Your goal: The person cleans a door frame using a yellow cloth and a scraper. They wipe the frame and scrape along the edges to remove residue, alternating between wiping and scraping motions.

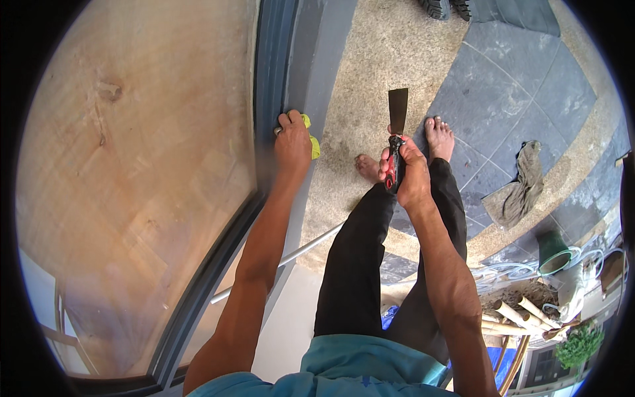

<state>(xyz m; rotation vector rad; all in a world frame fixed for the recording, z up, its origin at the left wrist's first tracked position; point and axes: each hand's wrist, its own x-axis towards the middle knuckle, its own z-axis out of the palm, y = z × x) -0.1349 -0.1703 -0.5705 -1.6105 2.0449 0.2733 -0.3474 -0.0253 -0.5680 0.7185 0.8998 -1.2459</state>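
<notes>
My left hand point(292, 142) is closed around a yellow-green cloth point(313, 147) and presses it against the grey window frame point(272, 79). Part of the cloth sticks out beside the fingers and the rest is hidden under the palm. In my right hand point(413, 171) is a putty knife point(397, 112) with a dark flat blade and a red and black handle. Its blade points away from me, held up in the air apart from the frame. My fingers wrap the handle, with the thumb along its side.
A large glass pane point(145, 165) fills the left side. On the dark floor tiles point(496, 86) lies a crumpled grey-brown rag point(522, 188). At the right are a green bucket point(553, 251), a pale coiled hose point(506, 272) and several bamboo poles point(519, 314). A pale rod point(311, 243) crosses behind my left forearm.
</notes>
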